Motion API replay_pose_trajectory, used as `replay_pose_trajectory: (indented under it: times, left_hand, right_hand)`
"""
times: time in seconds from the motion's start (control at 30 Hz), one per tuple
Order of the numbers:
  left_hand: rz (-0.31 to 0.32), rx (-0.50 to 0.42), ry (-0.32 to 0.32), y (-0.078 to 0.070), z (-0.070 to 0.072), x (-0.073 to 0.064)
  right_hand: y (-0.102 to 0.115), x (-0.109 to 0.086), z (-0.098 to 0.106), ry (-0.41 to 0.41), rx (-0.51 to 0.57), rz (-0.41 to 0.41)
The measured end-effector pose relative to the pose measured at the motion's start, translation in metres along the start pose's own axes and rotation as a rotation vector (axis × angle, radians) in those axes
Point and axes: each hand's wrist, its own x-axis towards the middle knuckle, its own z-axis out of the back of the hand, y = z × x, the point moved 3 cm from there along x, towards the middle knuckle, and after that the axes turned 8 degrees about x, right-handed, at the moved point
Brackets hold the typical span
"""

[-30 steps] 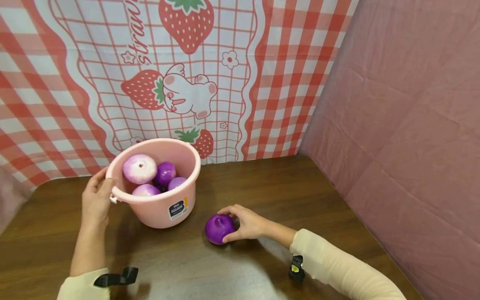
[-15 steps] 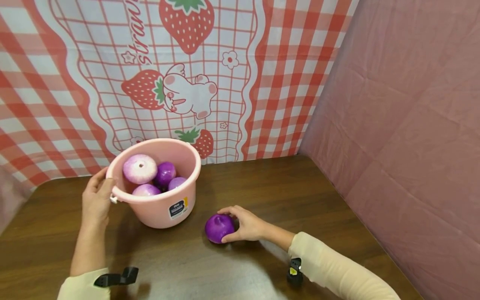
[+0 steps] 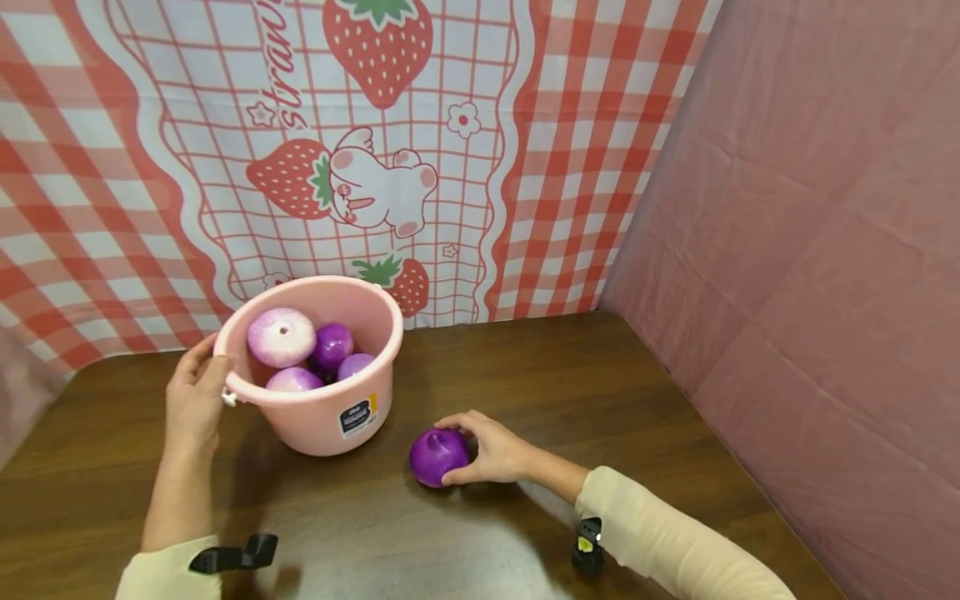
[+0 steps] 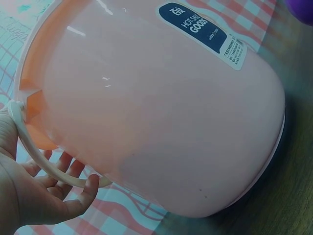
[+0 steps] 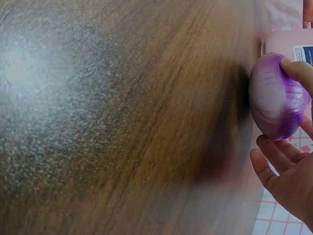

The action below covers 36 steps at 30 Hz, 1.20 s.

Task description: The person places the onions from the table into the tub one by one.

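My left hand grips the left rim of a pink plastic bucket on the table. In the left wrist view, the bucket's pale handle crosses in front of the fingers of that hand. Several purple and whitish onions lie inside, the largest a pale onion with a small dark hole. To the right of the bucket, my right hand holds a purple onion between thumb and fingers. In the right wrist view, the onion is close to the tabletop; whether it touches is unclear.
The brown wood-grain table extends to both sides. A red-and-white strawberry cloth hangs behind the bucket, and a pink cloth runs along the right edge. A black strap sits at the left wrist.
My right hand has stayed on the onion, which has tilted a little. The right forearm has shifted slightly downward in view. The bucket and left hand are steady apart from a small camera shift.
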Motion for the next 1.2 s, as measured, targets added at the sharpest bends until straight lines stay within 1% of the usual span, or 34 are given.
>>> replay_pose_trajectory:
  times: [0.37,0.5,0.57,0.67,0.73,0.93,1.2]
  left_hand:
    - [0.002,0.011,0.001,0.001,0.000,0.000]
    - [-0.004,0.014,0.011,0.002,0.000,0.001]
    - [0.003,0.012,0.008,0.002,0.000,0.001]
    - [0.009,0.015,0.004,0.001,-0.001,0.001]
    - [0.010,0.016,0.005,0.000,-0.001,0.001]
    - [0.010,0.013,0.009,-0.001,-0.001,0.001]
    - [-0.004,-0.003,0.006,0.000,-0.002,0.001]
  right_hand:
    - [-0.001,-0.001,-0.003,0.025,-0.006,0.008]
    - [-0.003,-0.001,-0.004,0.021,-0.012,0.044]
    - [-0.003,-0.001,-0.002,0.013,0.008,0.056]
    - [0.000,0.001,0.002,-0.005,0.043,0.061]
    - [0.003,0.002,0.006,-0.020,0.068,0.051]
    - [0.009,0.006,0.019,-0.065,0.075,0.058]
    - [0.016,0.010,0.033,-0.086,0.136,0.045]
